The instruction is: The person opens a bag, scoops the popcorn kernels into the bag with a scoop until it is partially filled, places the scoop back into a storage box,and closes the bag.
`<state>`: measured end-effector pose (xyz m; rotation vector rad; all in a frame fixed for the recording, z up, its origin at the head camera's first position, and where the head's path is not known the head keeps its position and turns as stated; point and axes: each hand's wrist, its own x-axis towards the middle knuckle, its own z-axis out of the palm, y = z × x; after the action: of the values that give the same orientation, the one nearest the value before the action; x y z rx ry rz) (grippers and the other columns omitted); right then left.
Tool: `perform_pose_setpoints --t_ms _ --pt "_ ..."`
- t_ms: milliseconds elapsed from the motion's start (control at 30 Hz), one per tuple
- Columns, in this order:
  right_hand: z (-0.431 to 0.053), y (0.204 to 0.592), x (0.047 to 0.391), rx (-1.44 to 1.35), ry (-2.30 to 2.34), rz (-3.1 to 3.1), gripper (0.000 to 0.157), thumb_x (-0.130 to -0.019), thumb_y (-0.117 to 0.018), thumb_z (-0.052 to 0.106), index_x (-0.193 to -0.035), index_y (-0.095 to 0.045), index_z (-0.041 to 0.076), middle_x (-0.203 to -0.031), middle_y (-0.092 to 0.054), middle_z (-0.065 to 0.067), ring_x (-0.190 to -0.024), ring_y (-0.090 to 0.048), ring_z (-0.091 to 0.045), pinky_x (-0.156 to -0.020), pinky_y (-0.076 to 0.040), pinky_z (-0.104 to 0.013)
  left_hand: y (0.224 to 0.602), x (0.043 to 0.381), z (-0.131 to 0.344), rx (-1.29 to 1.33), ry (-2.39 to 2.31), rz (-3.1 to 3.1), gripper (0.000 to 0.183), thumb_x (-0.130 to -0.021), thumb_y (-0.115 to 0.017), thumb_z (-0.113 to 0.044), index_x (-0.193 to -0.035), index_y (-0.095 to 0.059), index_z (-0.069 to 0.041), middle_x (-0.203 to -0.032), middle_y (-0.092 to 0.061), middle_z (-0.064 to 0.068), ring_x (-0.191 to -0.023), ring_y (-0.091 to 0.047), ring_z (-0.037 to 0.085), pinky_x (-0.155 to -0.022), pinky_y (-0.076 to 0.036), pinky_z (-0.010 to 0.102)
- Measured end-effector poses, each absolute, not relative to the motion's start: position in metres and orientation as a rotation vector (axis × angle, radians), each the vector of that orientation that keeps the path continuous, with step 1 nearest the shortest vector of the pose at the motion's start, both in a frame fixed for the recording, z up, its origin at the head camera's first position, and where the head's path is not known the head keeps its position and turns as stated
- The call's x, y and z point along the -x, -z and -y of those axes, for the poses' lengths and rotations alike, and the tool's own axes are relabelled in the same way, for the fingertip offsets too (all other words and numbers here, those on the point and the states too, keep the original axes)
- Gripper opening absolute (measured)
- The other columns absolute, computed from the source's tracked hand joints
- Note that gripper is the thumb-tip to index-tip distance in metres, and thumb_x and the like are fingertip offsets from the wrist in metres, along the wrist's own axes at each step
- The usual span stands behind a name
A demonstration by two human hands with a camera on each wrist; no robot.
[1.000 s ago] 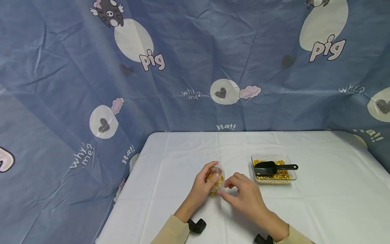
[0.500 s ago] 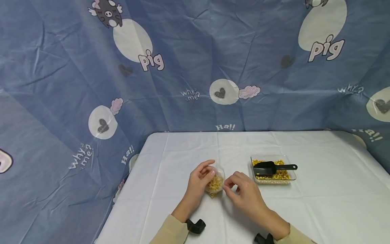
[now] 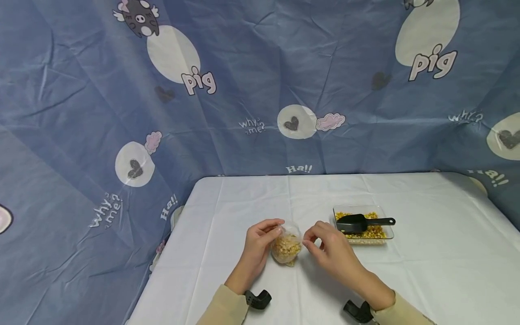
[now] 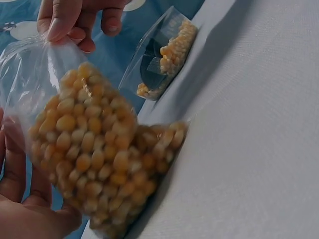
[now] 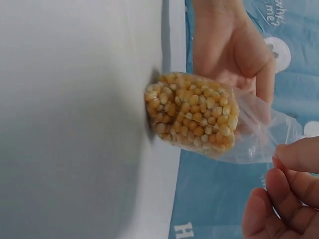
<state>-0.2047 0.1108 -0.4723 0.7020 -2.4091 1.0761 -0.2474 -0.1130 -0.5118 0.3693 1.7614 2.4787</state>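
A clear plastic bag of yellow corn kernels [image 3: 286, 249] stands on the white tablecloth, its kernels bulging in the lower part and its upper film thin and crinkled. My left hand [image 3: 257, 239] holds the bag's upper left side, thumb in front and fingers behind it in the right wrist view. From the other side my right hand [image 3: 329, 243] pinches the edge of the film near the top between thumb and index finger; its other fingers are curled, as the right wrist view shows.
To the right of the bag sits a clear rectangular container [image 3: 361, 209] with more corn kernels [image 3: 375, 233]. A black scoop [image 3: 353, 224] lies across it, handle pointing right. A blue printed cloth [image 3: 243, 149] hangs behind the table.
The bag has turned and stands more upright, its kernels facing forward. My left hand has shifted a little left, my right hand slightly right; container and scoop stay in place.
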Motion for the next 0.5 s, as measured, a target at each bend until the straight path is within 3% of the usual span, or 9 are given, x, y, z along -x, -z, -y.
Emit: perform_pose_setpoints --t_ms 233,500 --pt "-0.119 0.467 0.209 -0.672 -1.031 2.432 0.021 -0.088 -0.079 0.012 -0.086 -0.064 0.026 -0.082 -0.054 0.017 -0.069 -0.049 0.0 -0.059 -0.046 -0.021 0.511 0.248 0.113 -0.365 -2.491 -1.877 0.025 -0.091 -0.075 -0.01 -0.106 -0.071 0.01 -0.098 -0.071 0.011 -0.093 -0.065 0.023 -0.083 -0.053 0.035" --pt "-0.13 0.457 0.214 -0.683 -0.935 2.341 0.019 -0.087 -0.079 0.011 -0.088 -0.065 0.023 -0.084 -0.056 0.015 -0.07 -0.05 -0.006 -0.06 -0.044 -0.022 0.504 0.245 0.111 -0.49 -2.507 -2.027 0.016 -0.091 -0.075 -0.008 -0.099 -0.075 0.006 -0.101 -0.073 0.017 -0.099 -0.066 0.031 -0.078 -0.052 0.032"
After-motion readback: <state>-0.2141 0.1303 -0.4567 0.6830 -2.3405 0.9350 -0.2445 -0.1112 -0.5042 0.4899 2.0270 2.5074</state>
